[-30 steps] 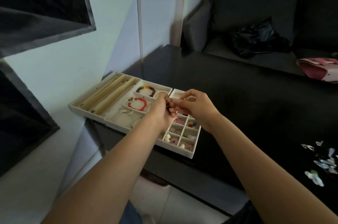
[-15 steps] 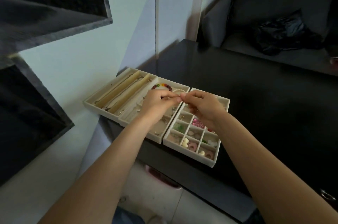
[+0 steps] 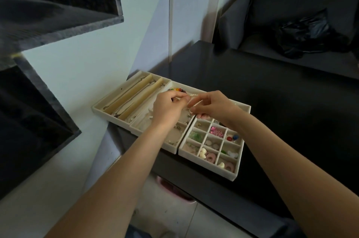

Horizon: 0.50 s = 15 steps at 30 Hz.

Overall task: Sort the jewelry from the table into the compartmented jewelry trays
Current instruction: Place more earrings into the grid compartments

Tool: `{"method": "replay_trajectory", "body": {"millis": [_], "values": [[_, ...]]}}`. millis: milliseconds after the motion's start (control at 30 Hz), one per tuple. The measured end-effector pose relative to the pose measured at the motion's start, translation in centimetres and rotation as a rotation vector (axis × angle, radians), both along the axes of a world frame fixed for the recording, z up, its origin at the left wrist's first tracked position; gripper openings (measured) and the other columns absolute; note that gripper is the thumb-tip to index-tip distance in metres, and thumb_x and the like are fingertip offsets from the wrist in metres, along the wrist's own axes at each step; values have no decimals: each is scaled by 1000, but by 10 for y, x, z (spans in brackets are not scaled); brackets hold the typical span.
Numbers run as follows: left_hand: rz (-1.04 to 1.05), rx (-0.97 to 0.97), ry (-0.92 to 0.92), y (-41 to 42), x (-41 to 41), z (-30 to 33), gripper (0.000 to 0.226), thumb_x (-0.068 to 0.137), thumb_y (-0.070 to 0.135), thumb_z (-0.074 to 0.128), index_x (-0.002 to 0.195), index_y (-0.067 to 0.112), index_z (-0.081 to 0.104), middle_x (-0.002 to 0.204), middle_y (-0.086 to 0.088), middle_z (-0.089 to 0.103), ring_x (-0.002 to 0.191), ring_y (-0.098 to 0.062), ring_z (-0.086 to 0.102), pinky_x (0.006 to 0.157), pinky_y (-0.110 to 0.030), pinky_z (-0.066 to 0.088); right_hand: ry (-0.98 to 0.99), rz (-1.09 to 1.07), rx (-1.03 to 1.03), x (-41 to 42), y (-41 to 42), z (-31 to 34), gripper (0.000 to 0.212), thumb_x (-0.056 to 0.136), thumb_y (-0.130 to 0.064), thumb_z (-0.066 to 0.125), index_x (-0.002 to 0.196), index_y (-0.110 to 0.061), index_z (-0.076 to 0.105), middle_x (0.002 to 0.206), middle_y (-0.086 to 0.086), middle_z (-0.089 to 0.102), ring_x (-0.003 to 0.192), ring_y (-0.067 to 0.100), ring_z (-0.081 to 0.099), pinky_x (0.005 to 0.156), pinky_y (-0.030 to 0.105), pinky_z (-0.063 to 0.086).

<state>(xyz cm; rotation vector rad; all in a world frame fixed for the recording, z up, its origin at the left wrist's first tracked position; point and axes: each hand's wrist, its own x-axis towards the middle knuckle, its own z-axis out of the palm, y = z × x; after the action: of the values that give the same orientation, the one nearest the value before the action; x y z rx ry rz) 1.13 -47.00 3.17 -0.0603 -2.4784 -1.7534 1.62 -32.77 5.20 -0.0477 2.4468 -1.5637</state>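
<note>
Three cream jewelry trays sit side by side at the left end of the black table (image 3: 272, 86). The left tray (image 3: 108, 102) holds long chains in slots. The middle tray (image 3: 171, 145) holds bracelets, one of coloured beads (image 3: 177, 89). The right tray (image 3: 231, 176) has small square compartments with earrings and charms. My left hand (image 3: 168, 108) and my right hand (image 3: 215, 106) hover over the middle tray, fingertips pinched together on a small pale piece of jewelry (image 3: 191, 102), mostly hidden by the fingers.
A dark sofa (image 3: 291, 4) with a black bag (image 3: 308, 35) stands behind the table. Dark wall shelves (image 3: 48, 4) jut out at the upper left. A pink bin (image 3: 174, 191) stands on the floor under the table edge.
The view has turned left and down, so the loose jewelry at the right is out of frame. My hands have stayed pinched together over the trays, shifting slightly toward the middle tray.
</note>
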Motion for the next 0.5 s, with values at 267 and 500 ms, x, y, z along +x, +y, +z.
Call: {"method": "replay_trajectory", "body": {"millis": [267, 500], "values": [[-30, -185, 3, 1, -6, -8, 18, 91, 22, 60, 104, 15, 69, 101, 1, 68, 91, -11, 60, 81, -22, 47, 94, -192, 61, -9, 18, -21, 4, 84, -9, 68, 87, -10, 67, 79, 6, 69, 70, 11, 64, 68, 21, 56], [-229, -685, 131, 2, 5, -14, 29, 94, 14, 52, 122, 19, 60, 106, 1, 67, 70, -1, 51, 58, -12, 39, 186, -199, 272, -15, 23, -34, 7, 86, -11, 67, 82, -17, 64, 82, -2, 67, 75, 6, 63, 61, 16, 47]]}}
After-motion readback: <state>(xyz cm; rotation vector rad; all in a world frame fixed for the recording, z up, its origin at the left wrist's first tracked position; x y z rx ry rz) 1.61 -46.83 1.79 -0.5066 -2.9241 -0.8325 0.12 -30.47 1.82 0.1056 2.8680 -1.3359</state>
